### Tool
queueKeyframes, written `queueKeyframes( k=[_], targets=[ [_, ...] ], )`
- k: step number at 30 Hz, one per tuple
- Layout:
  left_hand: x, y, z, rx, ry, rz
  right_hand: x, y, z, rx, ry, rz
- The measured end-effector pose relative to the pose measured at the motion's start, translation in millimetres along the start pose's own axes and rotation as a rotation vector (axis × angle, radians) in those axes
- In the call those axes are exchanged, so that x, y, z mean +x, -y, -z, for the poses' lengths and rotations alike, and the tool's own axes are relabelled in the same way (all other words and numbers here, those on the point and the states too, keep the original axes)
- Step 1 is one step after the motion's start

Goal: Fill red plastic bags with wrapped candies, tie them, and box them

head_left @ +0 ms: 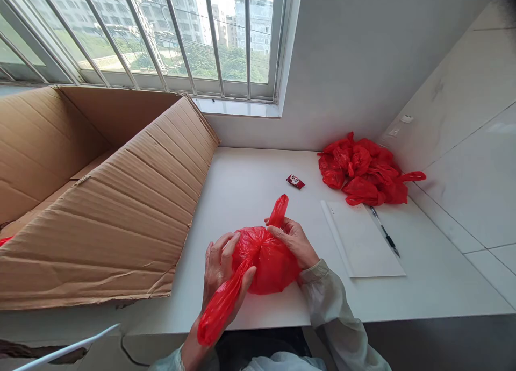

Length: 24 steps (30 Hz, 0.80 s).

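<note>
A full, rounded red plastic bag (272, 266) rests on the white table in front of me, its top gathered in the middle. One twisted handle points up, the other trails down to the lower left. My left hand (220, 269) curls round the bag's left side, with the trailing handle lying between thumb and fingers. At the base of the upright handle, my right hand (293, 236) pinches the plastic between thumb and fingers. What the bag contains is hidden.
An open cardboard box (133, 209) fills the left side. A heap of red bags (365, 169) lies at the back right, near white paper (368, 247) and a pen (385, 231). A small dark red packet (295, 182) sits behind the bag. Beyond is a barred window (181, 43).
</note>
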<state>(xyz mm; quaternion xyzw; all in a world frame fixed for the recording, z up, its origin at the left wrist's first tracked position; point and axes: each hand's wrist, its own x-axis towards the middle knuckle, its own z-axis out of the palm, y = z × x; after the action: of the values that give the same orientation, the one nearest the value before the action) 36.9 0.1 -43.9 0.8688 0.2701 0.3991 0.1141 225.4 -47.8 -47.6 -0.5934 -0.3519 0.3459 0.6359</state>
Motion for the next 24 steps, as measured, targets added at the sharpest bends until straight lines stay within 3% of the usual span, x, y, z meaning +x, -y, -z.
queueKeyframes(
  k=[3,8,17,20,24],
  targets=[
    [-2.1,1.3,3.1,0.109,-0.062,0.004,-1.5,-1.8,-4.7,0.004,0.011,-0.044],
    [-1.5,2.4,15.6,0.295,0.088,-0.076,-3.3,-4.0,5.3,-0.123,-0.107,0.004],
    [-9.9,1.5,21.0,0.306,0.204,-0.095,1.6,-23.9,10.4,-0.24,-0.178,0.022],
    [-7.4,-1.3,25.6,0.21,0.235,-0.127,1.7,-27.0,7.3,-0.274,-0.186,0.047],
    [6.6,-13.7,30.5,-0.131,0.321,-0.1,-3.9,-20.0,-0.4,-0.307,-0.159,0.089]
  ],
)
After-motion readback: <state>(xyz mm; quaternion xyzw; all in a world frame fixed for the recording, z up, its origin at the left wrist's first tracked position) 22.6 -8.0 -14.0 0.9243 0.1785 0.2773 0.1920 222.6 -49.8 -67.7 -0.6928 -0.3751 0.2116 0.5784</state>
